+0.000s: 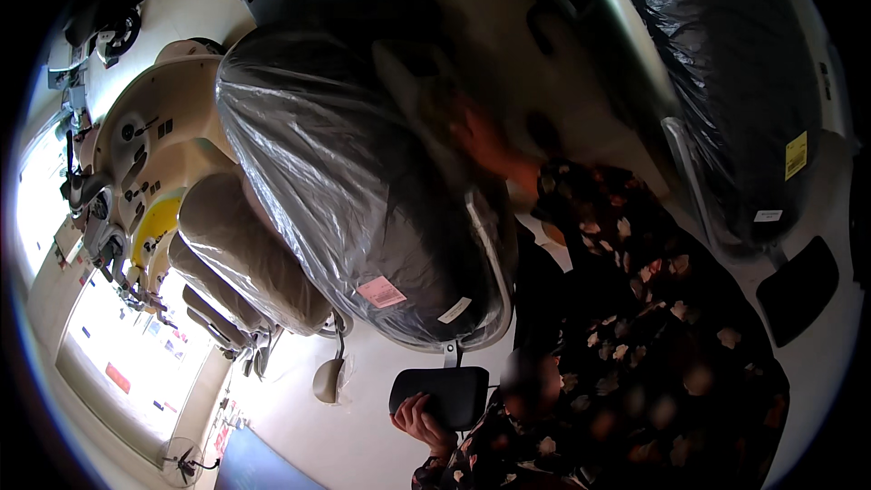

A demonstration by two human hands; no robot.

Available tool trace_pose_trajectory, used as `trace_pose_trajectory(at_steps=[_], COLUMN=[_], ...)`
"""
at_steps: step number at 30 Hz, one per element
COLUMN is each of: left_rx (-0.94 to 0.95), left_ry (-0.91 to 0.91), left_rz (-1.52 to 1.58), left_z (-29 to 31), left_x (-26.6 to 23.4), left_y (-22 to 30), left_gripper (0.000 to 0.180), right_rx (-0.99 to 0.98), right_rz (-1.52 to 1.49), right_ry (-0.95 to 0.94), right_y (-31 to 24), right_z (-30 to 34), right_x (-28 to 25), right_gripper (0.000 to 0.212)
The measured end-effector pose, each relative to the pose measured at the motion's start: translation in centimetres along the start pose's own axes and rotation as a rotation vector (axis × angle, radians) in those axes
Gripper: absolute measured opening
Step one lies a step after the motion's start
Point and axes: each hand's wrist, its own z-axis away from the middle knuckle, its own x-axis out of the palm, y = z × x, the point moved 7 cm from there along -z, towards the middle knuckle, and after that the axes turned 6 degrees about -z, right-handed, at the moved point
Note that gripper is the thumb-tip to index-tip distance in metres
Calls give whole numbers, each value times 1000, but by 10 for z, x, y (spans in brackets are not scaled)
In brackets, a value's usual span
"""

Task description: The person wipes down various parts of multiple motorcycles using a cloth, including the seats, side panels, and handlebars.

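Note:
A long dark scooter seat point(363, 191) under clear plastic film fills the middle of the head view. A pink label point(381, 291) and a small white label point(455, 310) sit near its lower end. Below it, a black backrest pad point(458, 396) stands on a metal bracket point(450, 354). My left hand point(424, 422) grips this pad by its left edge, fingers curled over it. My right hand point(485, 138) reaches to the dark side of the scooter beside the seat's upper right. Shadow and blur hide its fingertips and anything in them.
A second scooter with a wrapped black seat point(726, 82) and its own backrest point(798, 290) stands at right. Leftward, several scooters are parked close, with tan seats point(249, 240) and beige bodies point(145, 118). A metal grab rail point(490, 254) runs along the near seat. A fan point(184, 463) stands lower left.

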Motion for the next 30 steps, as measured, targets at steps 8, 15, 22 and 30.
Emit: trace_pose_trajectory(at_steps=[8, 15, 22, 30], left_rx=[-159, 339, 433, 448], left_ry=[-273, 119, 174, 180], left_rz=[191, 18, -79, -95], left_z=[-126, -308, -363, -366], left_x=[-33, -41, 37, 36], left_y=[44, 99, 110, 111], left_gripper=[31, 53, 72, 72], right_rx=[297, 310, -10, -369], right_rz=[143, 356, 430, 543], right_ry=[-185, -434, -377, -132], right_y=[98, 67, -46, 30], right_z=[-151, -187, -164, -175], right_x=[8, 24, 0, 41], right_gripper=[54, 51, 43, 32])
